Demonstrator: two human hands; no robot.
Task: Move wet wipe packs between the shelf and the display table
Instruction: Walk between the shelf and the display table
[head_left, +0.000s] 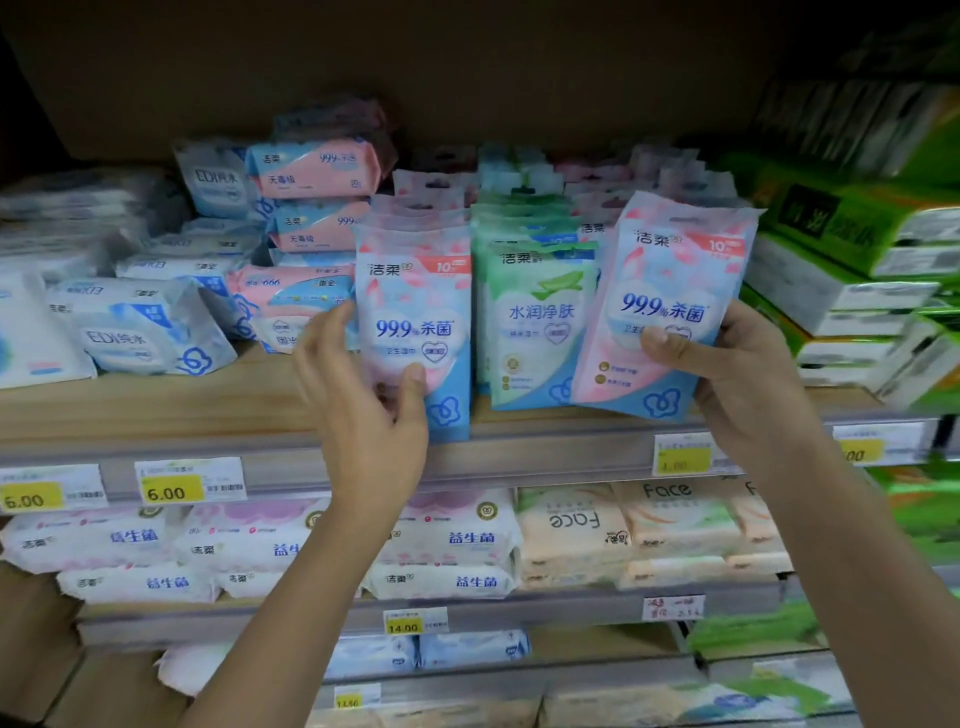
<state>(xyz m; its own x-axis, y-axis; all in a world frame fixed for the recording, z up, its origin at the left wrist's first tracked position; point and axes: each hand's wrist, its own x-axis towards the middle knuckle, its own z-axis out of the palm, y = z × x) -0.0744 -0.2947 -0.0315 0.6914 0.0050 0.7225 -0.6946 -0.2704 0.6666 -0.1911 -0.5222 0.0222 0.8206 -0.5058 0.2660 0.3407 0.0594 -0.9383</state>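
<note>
Head-worn camera faces the shelf (545, 452) straight on, close up.

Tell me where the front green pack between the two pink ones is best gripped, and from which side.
Pinch the green pack at its top edge, from above and in front: it stands upright, and the left pink pack and the right pink pack crowd its sides.

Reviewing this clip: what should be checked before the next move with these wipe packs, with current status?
1. Grip of right hand on right pink pack: ok, thumb on front.
2. Grip of left hand on left pink pack: ok, thumb on front.
3. Upright green pack between them: ok.
4. Level right pink pack: not ok, tilted.
5. Sight of display table: not ok, out of view.
</note>
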